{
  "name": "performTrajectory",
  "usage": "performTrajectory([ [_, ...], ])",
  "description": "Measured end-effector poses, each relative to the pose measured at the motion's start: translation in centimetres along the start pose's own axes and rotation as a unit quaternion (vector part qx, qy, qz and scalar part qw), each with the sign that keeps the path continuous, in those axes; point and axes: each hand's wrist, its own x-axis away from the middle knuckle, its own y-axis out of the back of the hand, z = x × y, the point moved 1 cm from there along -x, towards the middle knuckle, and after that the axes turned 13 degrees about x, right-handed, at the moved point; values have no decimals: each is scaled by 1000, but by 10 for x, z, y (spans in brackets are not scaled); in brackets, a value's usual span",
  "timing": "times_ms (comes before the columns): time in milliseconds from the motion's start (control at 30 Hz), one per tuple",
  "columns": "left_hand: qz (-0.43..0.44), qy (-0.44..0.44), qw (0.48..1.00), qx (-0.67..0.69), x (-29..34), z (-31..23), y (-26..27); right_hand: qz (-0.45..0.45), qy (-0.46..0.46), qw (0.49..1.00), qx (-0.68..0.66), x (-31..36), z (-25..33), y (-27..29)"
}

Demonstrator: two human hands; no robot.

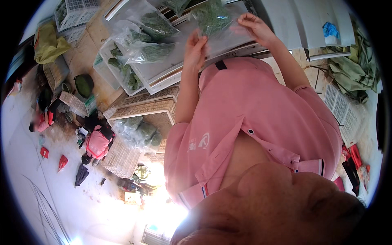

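Pinch grip of the left hand (194, 52), thumb and fingers apparently closed on the near edge of a clear bag of greens (212, 19). The bag lies just beyond this grip and toward the right hand (260, 31), its long axis seemingly running away from the body. The left hand is nearer its leaves; whether the right fingertips, at the opposite side, grasp film cannot be told.

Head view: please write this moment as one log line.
left hand: at clear bag of greens; right hand: at bag's opposite side; grip: unclear; nearby: filled bags
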Motion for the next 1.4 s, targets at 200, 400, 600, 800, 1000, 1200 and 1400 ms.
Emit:
performTrajectory([
  [200,28,-237,821,-518,-69,57,14,-187,98,686,696,-32,-52,60],
  [400,45,-143,763,-629,-63,50,17,-138,-118,517,837,17,-35,31],
  [600,71,-136,773,-615,-62,47,14,-101,185,483,850,39,-51,49],
  [800,80,-110,734,-665,-42,47,11,6,195,460,866,35,-51,65],
  [1000,95,-99,724,-677,-30,47,24,-9,192,482,854,42,-55,69],
  [1200,104,-66,703,-700,-28,36,14,0,220,498,839,47,-55,64],
  [1400,115,-73,666,-733,-25,37,5,53,227,462,856,53,-51,66],
])
